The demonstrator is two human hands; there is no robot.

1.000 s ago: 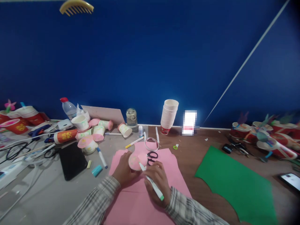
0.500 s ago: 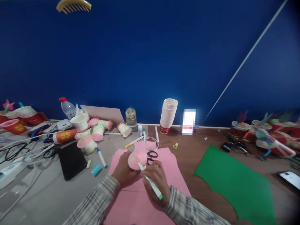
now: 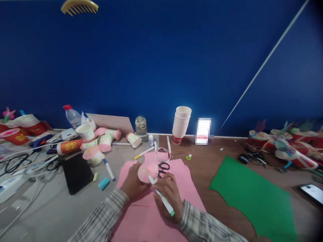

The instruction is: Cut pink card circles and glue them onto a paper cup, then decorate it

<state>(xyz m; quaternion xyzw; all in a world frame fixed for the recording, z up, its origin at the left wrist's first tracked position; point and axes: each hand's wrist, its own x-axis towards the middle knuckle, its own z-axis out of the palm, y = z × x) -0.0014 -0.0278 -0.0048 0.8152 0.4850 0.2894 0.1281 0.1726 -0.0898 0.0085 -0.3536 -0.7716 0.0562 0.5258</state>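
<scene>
Barely shifted, right hand (image 3: 168, 192) grips marker (image 3: 161, 196).

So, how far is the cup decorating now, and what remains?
Already done, by the look: several pink-topped cups lie at the left. In hand: the left hand steadies a pink-covered cup on the pink paper, while the right hand presses a green-ended marker to its top. Probably left: a tall stack of plain white cups by the wall.

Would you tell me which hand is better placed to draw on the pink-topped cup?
Right. The right hand grips the marker, tip at the pink-topped cup, while the left hand steadies that cup.
</scene>
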